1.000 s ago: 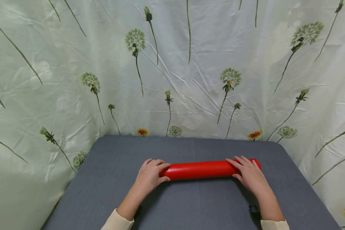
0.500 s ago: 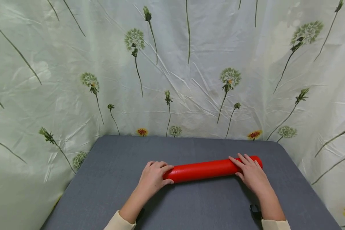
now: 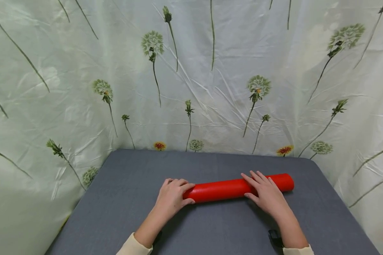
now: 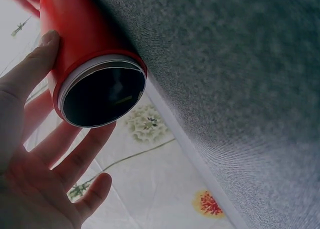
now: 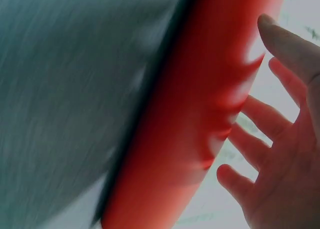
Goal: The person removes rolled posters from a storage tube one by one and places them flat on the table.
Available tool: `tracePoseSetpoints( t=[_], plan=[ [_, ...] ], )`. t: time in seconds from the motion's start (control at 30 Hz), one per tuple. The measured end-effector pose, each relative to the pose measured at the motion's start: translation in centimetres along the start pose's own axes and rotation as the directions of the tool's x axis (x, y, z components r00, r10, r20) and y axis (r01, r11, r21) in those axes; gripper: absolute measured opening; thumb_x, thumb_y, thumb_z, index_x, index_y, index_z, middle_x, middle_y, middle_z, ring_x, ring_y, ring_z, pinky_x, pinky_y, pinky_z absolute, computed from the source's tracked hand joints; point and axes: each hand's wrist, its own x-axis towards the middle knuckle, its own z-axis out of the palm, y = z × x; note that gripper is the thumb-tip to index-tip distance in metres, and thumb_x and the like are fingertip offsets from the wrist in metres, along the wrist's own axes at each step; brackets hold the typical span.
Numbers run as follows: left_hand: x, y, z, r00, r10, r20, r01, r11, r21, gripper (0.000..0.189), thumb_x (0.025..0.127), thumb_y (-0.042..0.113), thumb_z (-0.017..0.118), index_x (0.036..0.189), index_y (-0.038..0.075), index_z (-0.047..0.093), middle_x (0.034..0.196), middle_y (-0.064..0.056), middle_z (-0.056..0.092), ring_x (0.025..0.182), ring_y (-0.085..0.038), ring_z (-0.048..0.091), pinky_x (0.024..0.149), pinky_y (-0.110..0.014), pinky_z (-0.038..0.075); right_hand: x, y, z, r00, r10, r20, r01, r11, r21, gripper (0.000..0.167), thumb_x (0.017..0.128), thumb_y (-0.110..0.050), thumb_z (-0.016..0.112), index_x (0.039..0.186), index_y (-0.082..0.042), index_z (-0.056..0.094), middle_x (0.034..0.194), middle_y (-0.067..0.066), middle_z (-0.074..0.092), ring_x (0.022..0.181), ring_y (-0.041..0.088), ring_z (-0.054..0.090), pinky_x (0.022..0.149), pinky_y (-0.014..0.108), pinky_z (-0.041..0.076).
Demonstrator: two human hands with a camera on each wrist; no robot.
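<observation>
A long red tube (image 3: 221, 190) lies across the grey table (image 3: 210, 228), its right end slightly farther back. My left hand (image 3: 171, 198) holds the tube's left end, thumb on the near side and fingers over the far side. In the left wrist view that end shows a pale layered rim around a dark round opening, with the thumb on the red wall. My right hand (image 3: 267, 196) is over the tube right of its middle, fingers spread and loosely bent. In the right wrist view its fingers are beside the tube; whether they touch it is hard to tell.
A pale curtain (image 3: 223, 78) printed with dandelions hangs behind the table and along both sides. The table's back edge (image 3: 210, 153) runs close to the curtain. A dark wrist strap piece (image 3: 275, 238) shows under the right wrist.
The tube's left end has shifted slightly right and nearer, tilting the tube. My left hand moved with it. My right hand has slid left from the right end, which is now uncovered.
</observation>
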Motion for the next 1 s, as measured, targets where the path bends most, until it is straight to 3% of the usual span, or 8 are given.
tracePoseSetpoints(
  t=[0.27,0.5,0.77,1.0],
  plan=[
    [-0.1,0.1,-0.2,1.0,-0.019,0.014,0.019,1.0,-0.01,0.055,0.076,0.05,0.094,0.124,0.026,0.08,0.112,0.004,0.079,0.105,-0.017,0.073,0.099,-0.047,0.051,1.7,-4.8,0.3,0.997,-0.07,0.04,0.07,0.997,-0.011,0.07,0.091,-0.035,0.083,0.155,-0.023,0.056,0.157,0.016,0.057,0.148,0.042,0.049,0.119,0.067,0.036],
    [-0.1,0.1,-0.1,1.0,-0.011,-0.001,0.011,1.0,0.005,0.056,0.075,0.052,0.093,0.124,0.027,0.08,0.112,0.005,0.079,0.105,-0.016,0.073,0.1,-0.047,0.051,2.5,-7.3,1.6,0.995,-0.086,0.043,0.085,0.996,0.01,0.072,0.088,-0.037,0.087,0.153,-0.027,0.058,0.158,0.014,0.055,0.15,0.04,0.047,0.12,0.066,0.036],
    [0.0,0.4,0.0,1.0,-0.006,-0.018,0.006,1.0,0.004,0.055,0.076,0.05,0.093,0.123,0.026,0.08,0.112,0.004,0.079,0.105,-0.017,0.073,0.098,-0.048,0.052,2.6,-7.9,2.9,0.993,-0.121,-0.001,0.121,0.991,-0.052,0.067,0.087,-0.035,0.088,0.148,-0.032,0.062,0.146,0.008,0.065,0.137,0.032,0.057,0.114,0.064,0.043],
    [0.1,0.3,-0.5,0.994,-0.09,-0.058,0.084,0.992,-0.092,0.052,0.079,0.045,0.092,0.126,0.026,0.079,0.115,0.005,0.077,0.101,-0.019,0.072,0.093,-0.049,0.053,2.6,-7.2,3.1,0.988,-0.145,-0.055,0.14,0.986,-0.085,0.063,0.085,-0.032,0.089,0.144,-0.033,0.066,0.135,0.005,0.07,0.128,0.027,0.062,0.11,0.06,0.048]
  ],
)
